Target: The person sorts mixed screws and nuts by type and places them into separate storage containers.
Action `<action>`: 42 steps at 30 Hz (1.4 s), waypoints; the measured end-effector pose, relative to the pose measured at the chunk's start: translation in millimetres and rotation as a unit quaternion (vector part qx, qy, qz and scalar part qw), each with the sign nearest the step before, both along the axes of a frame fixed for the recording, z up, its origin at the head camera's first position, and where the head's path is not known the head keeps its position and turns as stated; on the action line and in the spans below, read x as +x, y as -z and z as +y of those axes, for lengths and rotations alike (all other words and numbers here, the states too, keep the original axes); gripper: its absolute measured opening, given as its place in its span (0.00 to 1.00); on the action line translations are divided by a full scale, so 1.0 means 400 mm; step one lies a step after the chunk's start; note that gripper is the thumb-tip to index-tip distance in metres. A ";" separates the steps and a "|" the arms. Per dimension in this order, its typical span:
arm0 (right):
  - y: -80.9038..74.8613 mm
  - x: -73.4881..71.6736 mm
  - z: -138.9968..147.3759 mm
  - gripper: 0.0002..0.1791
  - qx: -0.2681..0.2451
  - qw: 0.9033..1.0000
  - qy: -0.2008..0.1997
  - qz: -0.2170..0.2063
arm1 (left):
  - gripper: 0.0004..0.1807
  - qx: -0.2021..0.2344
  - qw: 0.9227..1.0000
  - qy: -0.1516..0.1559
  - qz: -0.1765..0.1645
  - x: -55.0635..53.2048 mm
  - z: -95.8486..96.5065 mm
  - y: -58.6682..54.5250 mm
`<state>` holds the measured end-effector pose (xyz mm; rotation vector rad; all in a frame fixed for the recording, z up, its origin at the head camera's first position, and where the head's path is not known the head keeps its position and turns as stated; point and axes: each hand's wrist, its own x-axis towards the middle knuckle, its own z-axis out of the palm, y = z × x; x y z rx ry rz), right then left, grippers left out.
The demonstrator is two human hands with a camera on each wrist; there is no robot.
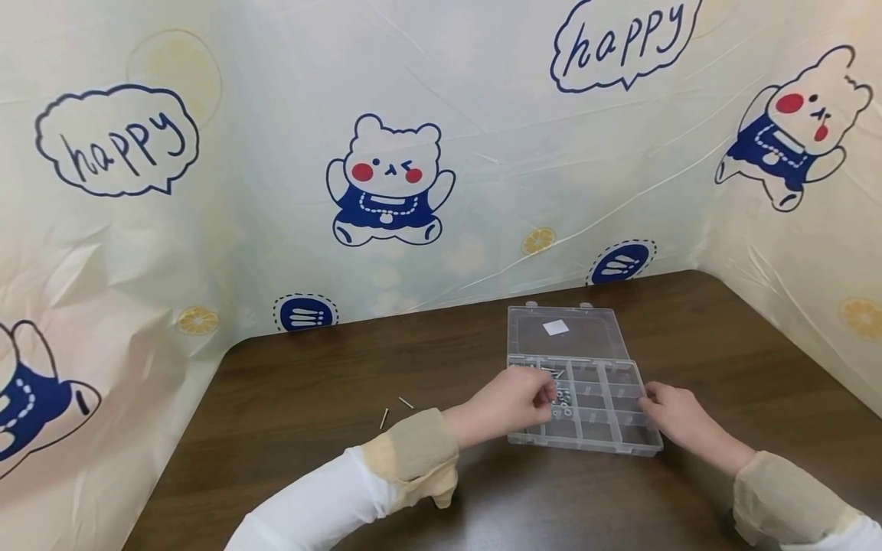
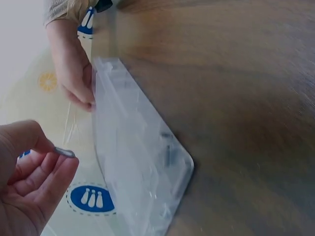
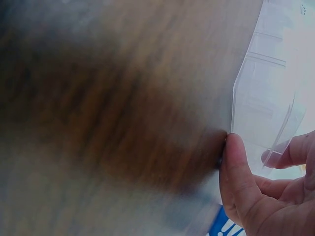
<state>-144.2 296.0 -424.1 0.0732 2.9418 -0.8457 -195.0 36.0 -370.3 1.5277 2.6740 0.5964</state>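
Note:
A clear plastic compartment box (image 1: 596, 434) stands on the table with its lid (image 1: 586, 333) swung back. My left hand (image 1: 513, 398) is over the left compartments, where small screws (image 1: 556, 374) and nuts (image 1: 566, 398) lie. Between its thumb and finger it pinches a small silvery metal piece (image 2: 64, 152); its exact kind cannot be made out. At the box's right side, my right hand (image 1: 675, 409) grips the wall, with the thumb (image 3: 235, 147) on one face and a fingertip seen through the clear plastic. Part of the left compartments is hidden behind my left hand.
Two thin screw-like metal pieces, one (image 1: 383, 418) nearly upright in view and another (image 1: 406, 402) slanted, lie on the dark wooden table (image 1: 310, 390) left of the box. A small white label (image 1: 555, 327) is on the lid. Printed cloth (image 1: 468, 153) hangs behind the table.

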 end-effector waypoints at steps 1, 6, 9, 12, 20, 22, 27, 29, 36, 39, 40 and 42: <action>0.001 0.000 0.001 0.22 0.000 1.000 -0.001 0.003 | 0.04 0.004 1.000 -0.008 -0.007 0.001 0.008 0.002; 0.009 -0.001 0.004 0.21 -0.008 1.000 0.009 0.005 | 0.04 0.005 0.999 -0.029 -0.018 0.002 0.037 0.015; 0.007 0.001 0.004 0.21 -0.013 1.000 0.011 0.001 | 0.03 0.002 0.999 -0.031 -0.017 0.000 0.047 0.023; 0.003 0.007 0.003 0.22 -0.018 1.000 0.004 -0.005 | 0.03 0.002 0.999 -0.036 -0.026 -0.002 0.048 0.029; 0.000 0.003 0.000 0.20 -0.002 1.000 0.004 -0.004 | 0.06 -0.011 0.998 -0.065 -0.020 -0.019 0.012 0.023; 0.000 0.002 0.000 0.20 0.002 1.000 0.004 -0.003 | 0.05 -0.007 0.996 -0.078 -0.032 -0.027 -0.002 0.019; 0.002 0.001 0.000 0.21 0.013 1.000 0.000 0.007 | 0.03 0.004 0.994 -0.099 -0.054 -0.048 -0.046 0.009; 0.002 0.001 0.000 0.20 0.017 1.000 -0.002 0.009 | 0.03 0.003 0.993 -0.103 -0.057 -0.056 -0.066 0.006; 0.005 0.003 -0.001 0.19 0.026 0.999 -0.006 0.026 | 0.02 -0.033 0.991 -0.111 -0.069 -0.084 -0.143 0.011; 0.007 0.001 0.000 0.19 0.030 0.999 -0.008 0.035 | 0.03 -0.056 0.990 -0.106 -0.071 -0.095 -0.174 0.013; 0.007 0.001 0.000 0.18 0.031 0.999 -0.008 0.036 | 0.03 -0.065 0.990 -0.103 -0.070 -0.098 -0.183 0.013; 0.006 0.002 -0.001 0.19 0.030 0.999 -0.010 0.035 | 0.03 -0.080 0.990 -0.097 -0.067 -0.103 -0.200 0.013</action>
